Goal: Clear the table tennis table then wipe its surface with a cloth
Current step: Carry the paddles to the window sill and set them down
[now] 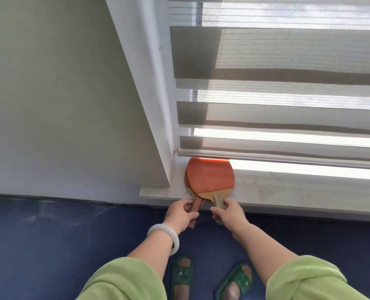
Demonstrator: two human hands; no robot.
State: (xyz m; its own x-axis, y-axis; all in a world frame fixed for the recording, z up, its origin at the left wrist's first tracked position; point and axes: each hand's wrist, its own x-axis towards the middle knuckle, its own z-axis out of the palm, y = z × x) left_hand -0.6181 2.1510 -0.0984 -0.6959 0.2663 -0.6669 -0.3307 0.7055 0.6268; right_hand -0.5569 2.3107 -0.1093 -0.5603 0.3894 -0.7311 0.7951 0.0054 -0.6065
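Partly behind the blind [266, 154], upper paddle [211, 176] mostly hides the lower paddle [196, 203].

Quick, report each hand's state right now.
Left hand: grips the handle of the lower paddle.
Right hand: grips the handle of the top paddle.

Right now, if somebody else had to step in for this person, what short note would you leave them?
The left hand grips the reddish handle of the lower paddle; the right hand grips the pale handle of the top paddle.
Both paddles lie overlapped on the windowsill, in the corner under the blind.
Done: paddles are off the table, it seems.
Left: let go, then wipe; table and cloth are out of view.
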